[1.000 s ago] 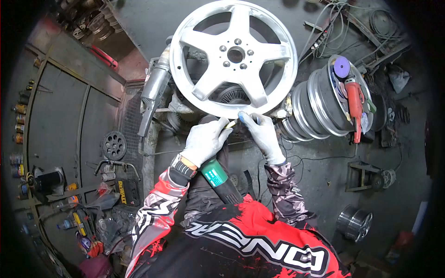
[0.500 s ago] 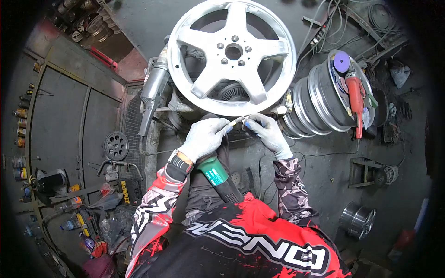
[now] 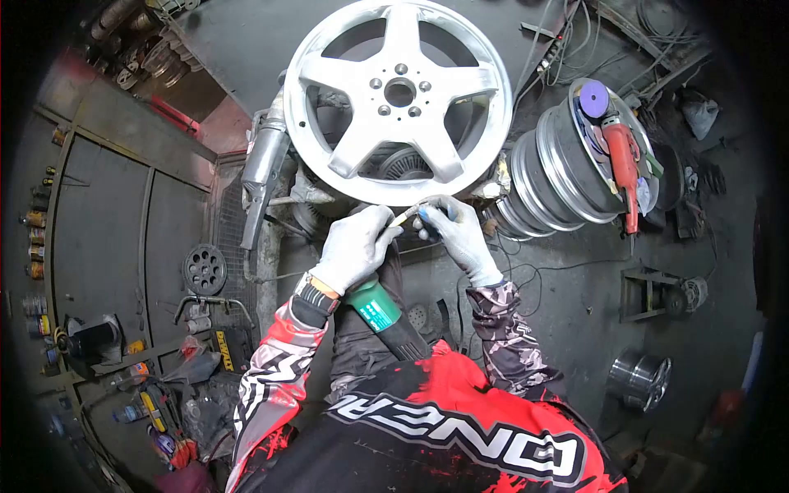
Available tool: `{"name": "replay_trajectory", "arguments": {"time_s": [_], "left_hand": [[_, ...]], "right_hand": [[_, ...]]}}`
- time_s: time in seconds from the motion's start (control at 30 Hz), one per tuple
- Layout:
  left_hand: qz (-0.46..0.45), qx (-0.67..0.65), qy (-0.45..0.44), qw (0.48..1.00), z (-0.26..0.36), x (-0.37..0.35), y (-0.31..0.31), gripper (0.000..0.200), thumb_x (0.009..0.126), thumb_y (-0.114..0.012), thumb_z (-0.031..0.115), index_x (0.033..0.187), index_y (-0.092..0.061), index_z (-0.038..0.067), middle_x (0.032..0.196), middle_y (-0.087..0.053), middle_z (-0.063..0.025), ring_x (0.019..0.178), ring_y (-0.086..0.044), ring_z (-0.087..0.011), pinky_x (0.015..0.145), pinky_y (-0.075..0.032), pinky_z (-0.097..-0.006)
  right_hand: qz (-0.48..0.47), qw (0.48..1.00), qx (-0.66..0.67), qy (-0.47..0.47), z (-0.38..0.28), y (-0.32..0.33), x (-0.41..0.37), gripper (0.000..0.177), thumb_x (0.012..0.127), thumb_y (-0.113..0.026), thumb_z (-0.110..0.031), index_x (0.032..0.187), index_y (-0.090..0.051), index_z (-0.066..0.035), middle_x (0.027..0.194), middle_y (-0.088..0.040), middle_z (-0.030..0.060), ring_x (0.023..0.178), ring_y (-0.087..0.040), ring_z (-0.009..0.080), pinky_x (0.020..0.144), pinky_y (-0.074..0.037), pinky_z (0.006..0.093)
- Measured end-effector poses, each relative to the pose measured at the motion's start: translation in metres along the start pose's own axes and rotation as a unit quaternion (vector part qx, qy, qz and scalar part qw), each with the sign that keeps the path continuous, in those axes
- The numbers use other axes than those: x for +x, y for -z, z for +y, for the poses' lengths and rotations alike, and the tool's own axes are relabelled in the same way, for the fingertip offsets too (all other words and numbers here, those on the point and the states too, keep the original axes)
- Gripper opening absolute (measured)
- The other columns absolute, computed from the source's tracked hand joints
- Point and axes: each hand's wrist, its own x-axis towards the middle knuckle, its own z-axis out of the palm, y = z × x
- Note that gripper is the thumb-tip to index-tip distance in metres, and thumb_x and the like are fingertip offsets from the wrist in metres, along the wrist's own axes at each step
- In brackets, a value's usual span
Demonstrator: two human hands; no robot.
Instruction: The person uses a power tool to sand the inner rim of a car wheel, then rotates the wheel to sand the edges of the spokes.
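A white five-spoke wheel rim [image 3: 436, 90] faces up at the top centre. Just below its lower edge my left hand [image 3: 355, 246], in a pale glove, is closed with fingers pinched on a small yellowish piece [image 3: 403, 217]. My right hand [image 3: 460, 237], gloved with blue on the fingertips, is closed around the other end of that piece; what exactly its fingers grip is too small to make out. A green power tool [image 3: 374, 304] with a black rear part lies over my lap, beneath my left wrist.
A grey metal tool [image 3: 265, 160] hangs left of the rim. Stacked silver rims [image 3: 567, 177] stand at the right, with a red grinder [image 3: 622, 160] and a purple disc [image 3: 593, 99] on top. A loose rim [image 3: 639, 380] lies lower right. Clutter and bottles line the left.
The view has shifted slightly, so the rim appears a little further left. Both hands remain together below the rim, and the small piece between them is tilted a bit differently.
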Motion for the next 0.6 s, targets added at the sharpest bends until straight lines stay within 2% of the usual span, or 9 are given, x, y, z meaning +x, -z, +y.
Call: {"name": "replay_trajectory", "arguments": {"time_s": [0.07, 0.23, 0.4, 0.47, 0.6], "left_hand": [[-0.003, -0.003, 0.002, 1.000, -0.002, 0.000, 0.000, 0.021, 0.097, -0.075, 0.026, 0.105, -0.071, 0.007, 0.092, -0.072, -0.0162, 0.082, -0.071, -0.0395, 0.071, -0.056, -0.0469], [-0.017, -0.019, 0.008, 1.000, -0.008, -0.002, 0.001, 0.020, 0.101, -0.067, 0.031, 0.103, -0.071, 0.011, 0.085, -0.070, -0.0145, 0.079, -0.071, -0.0380, 0.070, -0.055, -0.0475], [-0.022, -0.005, 0.002, 1.000, -0.003, -0.002, 0.001, 0.019, 0.103, -0.064, 0.029, 0.104, -0.073, 0.012, 0.088, -0.072, -0.0141, 0.080, -0.071, -0.0373, 0.070, -0.056, -0.0474], [-0.020, -0.013, 0.004, 1.000, -0.002, 0.000, 0.001, 0.019, 0.101, -0.066, 0.027, 0.107, -0.073, 0.010, 0.091, -0.073, -0.0155, 0.083, -0.072, -0.0382, 0.072, -0.056, -0.0465], [-0.029, -0.034, 0.026, 0.999, 0.006, 0.000, 0.008, 0.022, 0.099, -0.070, 0.025, 0.111, -0.074, 0.006, 0.094, -0.074, -0.0160, 0.086, -0.073, -0.0374, 0.074, -0.057, -0.0445]], "right_hand": [[-0.005, 1.000, 0.017, -0.003, 0.000, 0.001, 0.002, 0.025, 0.106, -0.066, -0.017, 0.117, -0.070, 0.004, 0.093, -0.072, 0.0051, 0.079, -0.065, 0.0090, 0.071, -0.053, 0.0243], [-0.045, 0.997, -0.067, 0.020, -0.004, 0.012, 0.003, 0.025, 0.106, -0.066, -0.015, 0.122, -0.069, 0.004, 0.095, -0.072, 0.0047, 0.079, -0.065, 0.0083, 0.071, -0.053, 0.0238], [-0.068, 0.997, -0.020, -0.002, -0.003, 0.014, 0.006, 0.024, 0.106, -0.067, -0.017, 0.121, -0.070, 0.001, 0.096, -0.073, 0.0032, 0.078, -0.065, 0.0078, 0.070, -0.052, 0.0225], [-0.027, 0.999, 0.018, 0.003, -0.015, 0.003, 0.002, 0.022, 0.106, -0.067, -0.021, 0.114, -0.072, -0.001, 0.090, -0.071, 0.0016, 0.074, -0.063, 0.0077, 0.067, -0.052, 0.0241], [-0.015, 0.998, 0.049, -0.024, 0.003, 0.005, 0.011, 0.020, 0.105, -0.068, -0.021, 0.111, -0.072, -0.002, 0.093, -0.072, 0.0026, 0.076, -0.064, 0.0080, 0.066, -0.051, 0.0238]]}}
